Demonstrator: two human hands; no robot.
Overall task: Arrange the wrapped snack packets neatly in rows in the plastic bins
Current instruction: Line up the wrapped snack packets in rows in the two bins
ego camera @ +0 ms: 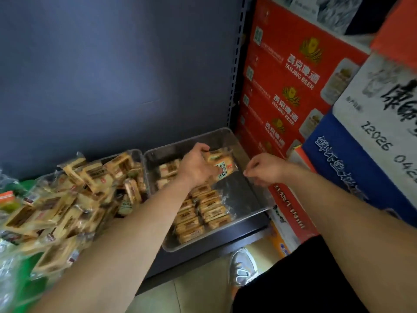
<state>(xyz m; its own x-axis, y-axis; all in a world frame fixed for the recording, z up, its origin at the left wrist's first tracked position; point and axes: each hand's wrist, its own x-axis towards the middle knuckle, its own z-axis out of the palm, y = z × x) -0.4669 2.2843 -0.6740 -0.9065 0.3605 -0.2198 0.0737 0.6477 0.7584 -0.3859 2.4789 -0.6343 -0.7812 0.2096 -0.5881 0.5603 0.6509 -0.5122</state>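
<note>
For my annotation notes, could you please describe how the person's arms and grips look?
The left forearm and right forearm are bare: no sleeves, gloves, watch or bracelet show. Neither the left grip nor the right grip shows a ring, though fingers are partly hidden.

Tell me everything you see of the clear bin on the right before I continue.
The clear bin is a shallow, transparent plastic tray with rounded corners, flat on the dark shelf between a heaped bin and red beer cartons. Tan packets lie in rows along its left and near side; its right floor is bare. The left hand holds a packet inside it; the right hand grips its right rim.
</note>
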